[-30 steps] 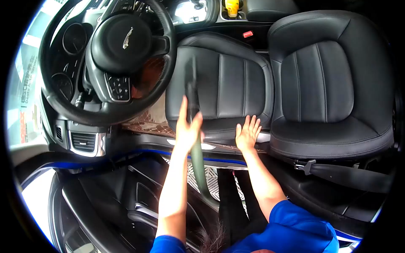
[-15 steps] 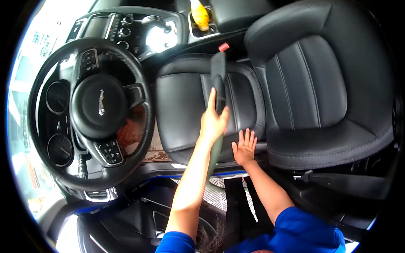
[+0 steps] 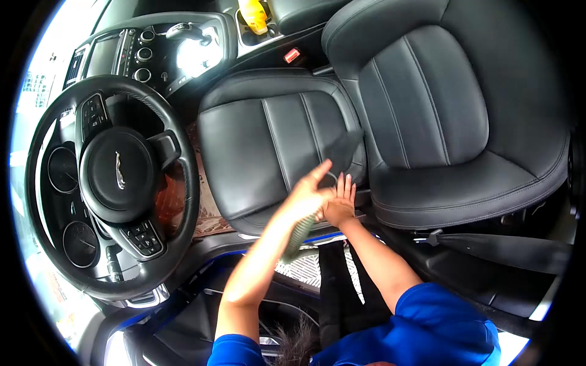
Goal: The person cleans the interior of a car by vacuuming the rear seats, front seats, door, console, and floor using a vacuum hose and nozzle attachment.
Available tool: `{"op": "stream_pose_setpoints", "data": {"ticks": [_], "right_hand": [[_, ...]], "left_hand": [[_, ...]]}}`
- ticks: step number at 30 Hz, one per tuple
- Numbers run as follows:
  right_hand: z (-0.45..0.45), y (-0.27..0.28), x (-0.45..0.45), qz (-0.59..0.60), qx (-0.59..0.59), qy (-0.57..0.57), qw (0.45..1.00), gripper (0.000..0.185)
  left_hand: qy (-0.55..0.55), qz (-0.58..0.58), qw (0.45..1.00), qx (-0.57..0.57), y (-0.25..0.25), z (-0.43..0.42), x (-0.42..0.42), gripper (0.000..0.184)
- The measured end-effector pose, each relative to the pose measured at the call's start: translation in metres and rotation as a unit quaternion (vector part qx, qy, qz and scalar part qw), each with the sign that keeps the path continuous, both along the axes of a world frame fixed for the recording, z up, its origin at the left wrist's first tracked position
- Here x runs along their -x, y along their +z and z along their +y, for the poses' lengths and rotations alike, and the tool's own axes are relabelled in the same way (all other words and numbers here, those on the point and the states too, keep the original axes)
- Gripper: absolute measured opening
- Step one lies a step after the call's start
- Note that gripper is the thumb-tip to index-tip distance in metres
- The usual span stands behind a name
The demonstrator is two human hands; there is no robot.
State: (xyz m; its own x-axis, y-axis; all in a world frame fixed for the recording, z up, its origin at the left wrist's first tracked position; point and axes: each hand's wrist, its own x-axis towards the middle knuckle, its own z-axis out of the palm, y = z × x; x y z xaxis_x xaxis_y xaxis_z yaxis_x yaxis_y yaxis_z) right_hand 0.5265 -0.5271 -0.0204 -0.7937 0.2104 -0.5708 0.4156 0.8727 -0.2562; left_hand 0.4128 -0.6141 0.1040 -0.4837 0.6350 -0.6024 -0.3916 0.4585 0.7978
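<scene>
A vacuum nozzle over the back of the seat cushion

The ribbed hose shows just below the left hand, which is closed around the nozzle's grip with its index finger stretched out; how tightly the other fingers wrap cannot be told. Just to its right, the right hand has its fingers spread and holds nothing; whether it presses on the seat edge is unclear. The nozzle, blurred, reaches past both hands, up and to the right. The step in hand looks like a pass over that rear corner; the next move seems to call for a controlled stroke, with the right hand kept out of its path.

Well to the left of the left hand is the steering wheel; it should not hinder the work. A patterned floor mat lies between wheel and cushion. Far beyond the left hand are the gear shifter, a yellow container and a red buckle. Right of the hands, the backrest rises near the nozzle and would limit travel that way. The seat belt runs off to the right of the right hand, well apart.
</scene>
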Motion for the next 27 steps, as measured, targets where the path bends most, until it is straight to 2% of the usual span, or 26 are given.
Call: {"op": "stream_pose_setpoints", "data": {"ticks": [1,3,5,6,7,9,10,11,13,15,17,18,19,21,22,23,25,26,27], "right_hand": [[-0.009,-0.04,-0.017,0.152,0.011,-0.076,0.985,0.075],[-0.008,-0.032,-0.013,0.115,0.014,-0.075,0.99,0.073],[-0.006,-0.033,-0.013,0.093,0.019,-0.061,0.994,0.073],[-0.005,-0.031,-0.011,0.066,0.03,-0.057,0.996,0.074],[-0.004,-0.031,-0.01,0.062,0.028,-0.051,0.996,0.074],[-0.004,-0.035,-0.009,0.019,-0.006,-0.022,1.0,0.075],[-0.003,-0.037,-0.01,0.026,0.01,-0.027,0.999,0.077],[-0.003,-0.034,-0.008,-0.014,-0.004,-0.009,1.0,0.076],[-0.001,-0.03,-0.006,0.021,0.033,-0.04,0.998,0.076],[-0.006,-0.032,-0.012,0.058,0.041,-0.056,0.996,0.075],[-0.007,-0.042,-0.016,0.128,0.008,-0.054,0.99,0.074],[-0.006,-0.036,-0.015,0.128,0.022,-0.06,0.99,0.073],[-0.002,-0.041,-0.013,0.064,-0.002,-0.011,0.998,0.079],[0.002,-0.035,-0.009,0.015,0.012,0.026,0.999,0.088],[0.003,-0.048,-0.013,0.045,0.02,0.015,0.999,0.095],[0.0,-0.06,-0.019,0.066,-0.02,0.03,0.997,0.097],[0.001,-0.064,-0.018,0.023,-0.016,0.023,0.999,0.101],[-0.001,-0.064,-0.02,0.05,-0.04,0.029,0.998,0.103],[0.001,-0.055,-0.015,0.005,-0.019,0.027,0.999,0.104]], "left_hand": [[0.069,-0.046,0.996,-0.021,0.012,0.002,0.014,0.077],[0.109,0.083,0.99,0.036,0.026,0.028,0.044,0.077],[0.089,0.163,0.978,0.093,0.008,0.061,0.077,0.079],[0.08,0.195,0.973,0.096,-0.016,0.075,0.081,0.08],[0.069,0.224,0.967,0.101,-0.027,0.089,0.077,0.08],[0.068,0.194,0.973,0.102,-0.033,0.098,0.052,0.083],[0.024,0.233,0.969,0.083,-0.041,0.084,0.041,0.083],[-0.017,0.273,0.96,0.064,-0.055,0.063,0.031,0.083],[0.035,0.145,0.983,-0.105,-0.072,0.019,0.02,0.081],[0.14,-0.114,0.973,-0.142,-0.008,-0.003,0.022,0.079],[0.2,-0.138,0.936,-0.256,0.016,0.013,0.034,0.074],[0.204,-0.173,0.925,-0.271,0.02,0.028,0.043,0.072],[0.208,-0.205,0.911,-0.291,0.021,0.044,0.053,0.07],[0.201,-0.225,0.915,-0.267,-0.005,0.069,0.055,0.065],[0.225,-0.257,0.894,-0.29,-0.016,0.067,0.049,0.061],[0.231,-0.263,0.89,-0.293,-0.028,0.063,0.046,0.061],[0.28,-0.257,0.899,-0.218,-0.046,0.052,0.044,0.059],[0.29,-0.291,0.878,-0.246,-0.059,0.047,0.045,0.059],[0.297,-0.301,0.872,-0.249,-0.065,0.044,0.048,0.061]]}}
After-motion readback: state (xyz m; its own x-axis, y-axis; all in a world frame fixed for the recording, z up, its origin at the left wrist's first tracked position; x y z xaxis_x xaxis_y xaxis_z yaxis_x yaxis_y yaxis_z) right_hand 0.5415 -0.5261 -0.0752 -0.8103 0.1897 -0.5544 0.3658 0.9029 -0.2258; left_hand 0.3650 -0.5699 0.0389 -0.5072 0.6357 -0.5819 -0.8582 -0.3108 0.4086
